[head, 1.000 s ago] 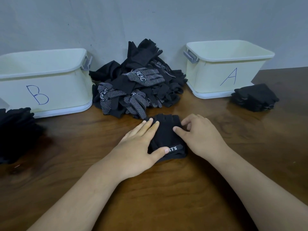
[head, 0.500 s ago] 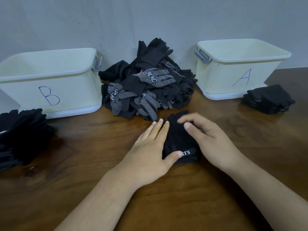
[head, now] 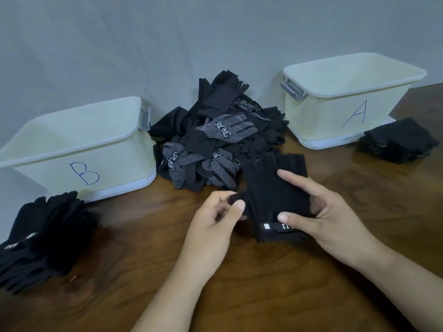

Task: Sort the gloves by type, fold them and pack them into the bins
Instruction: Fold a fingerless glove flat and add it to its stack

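Note:
A black fingerless glove [head: 271,197] with a white-lettered cuff tab is held just above the wooden table. My right hand [head: 321,212] grips its right side, thumb on the cuff and fingers over the top. My left hand [head: 215,216] pinches the glove's thumb flap between thumb and fingers. Behind it lies a heap of unsorted black gloves [head: 215,140], some with white dots. Cream bin B [head: 79,149] stands at the left and cream bin A [head: 347,101] at the right.
A stack of folded black gloves [head: 40,238] lies in front of bin B at the left edge. Another folded stack [head: 398,140] sits to the right of bin A. A grey wall runs behind the bins. Bare wooden table [head: 119,271] lies in front.
Both hands were pressing the glove flat on the table. Now they have lifted it, the right hand gripping its side and the left pinching its thumb flap. The view has shifted left.

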Tool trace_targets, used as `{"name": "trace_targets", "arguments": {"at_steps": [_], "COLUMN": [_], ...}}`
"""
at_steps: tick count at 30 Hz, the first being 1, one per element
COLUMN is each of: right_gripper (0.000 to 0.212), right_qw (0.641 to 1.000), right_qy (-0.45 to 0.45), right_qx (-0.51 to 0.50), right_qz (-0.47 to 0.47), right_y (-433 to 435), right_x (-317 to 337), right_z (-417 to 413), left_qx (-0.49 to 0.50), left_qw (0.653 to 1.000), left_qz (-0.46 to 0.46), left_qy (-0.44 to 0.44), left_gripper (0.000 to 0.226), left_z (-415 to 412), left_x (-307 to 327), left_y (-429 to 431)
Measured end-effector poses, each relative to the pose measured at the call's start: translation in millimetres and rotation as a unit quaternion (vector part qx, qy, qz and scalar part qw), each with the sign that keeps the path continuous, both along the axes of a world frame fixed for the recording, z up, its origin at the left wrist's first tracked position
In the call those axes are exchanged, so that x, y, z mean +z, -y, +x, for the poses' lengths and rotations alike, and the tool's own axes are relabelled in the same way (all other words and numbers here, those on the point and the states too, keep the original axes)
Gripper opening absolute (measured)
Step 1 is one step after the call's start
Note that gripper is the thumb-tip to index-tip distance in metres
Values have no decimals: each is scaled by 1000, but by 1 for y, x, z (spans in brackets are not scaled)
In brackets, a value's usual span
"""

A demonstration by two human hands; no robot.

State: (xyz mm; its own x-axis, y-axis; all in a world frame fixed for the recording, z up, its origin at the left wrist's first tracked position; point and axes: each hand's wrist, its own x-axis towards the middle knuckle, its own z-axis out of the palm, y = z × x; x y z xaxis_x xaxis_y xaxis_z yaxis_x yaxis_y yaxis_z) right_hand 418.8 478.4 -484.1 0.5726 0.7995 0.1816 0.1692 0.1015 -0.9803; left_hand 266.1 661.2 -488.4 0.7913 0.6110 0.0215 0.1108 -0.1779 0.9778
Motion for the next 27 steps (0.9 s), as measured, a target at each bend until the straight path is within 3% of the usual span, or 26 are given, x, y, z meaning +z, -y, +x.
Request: {"name": "trace_targets", "arguments": {"at_steps": [6, 13, 15, 18, 21, 27], "right_gripper": [79, 84, 84, 85, 84, 83], "right_qw": [999, 998, 998, 996, 996, 997], "right_qy": [-24, -44, -53, -66, -69, -40], "right_qx": [18, 30, 28, 28, 43, 67], "right_qz": [14, 25, 33, 47, 42, -2], "right_y": [-5, -11, -11, -11, -15, -32], "right_x": [0, 3, 6, 10, 18, 29], "right_z": [-3, -11, -16, -21, -32, -63], "left_qx": [64, 154, 143, 40, -9, 15], "left_qw": [993, 983, 979, 972, 976, 991], "left_qz": [-81, -54, -105, -207, -182, -93], "left_qy": [59, 83, 99, 99, 118, 94], "left_gripper": [4, 7, 16, 50, 65, 60], "left_z": [-1, -4, -10, -30, -49, -84], "left_x": [4, 13, 16, 18, 18, 31], "left_y": [-1, 10, 20, 40, 54, 53]}}
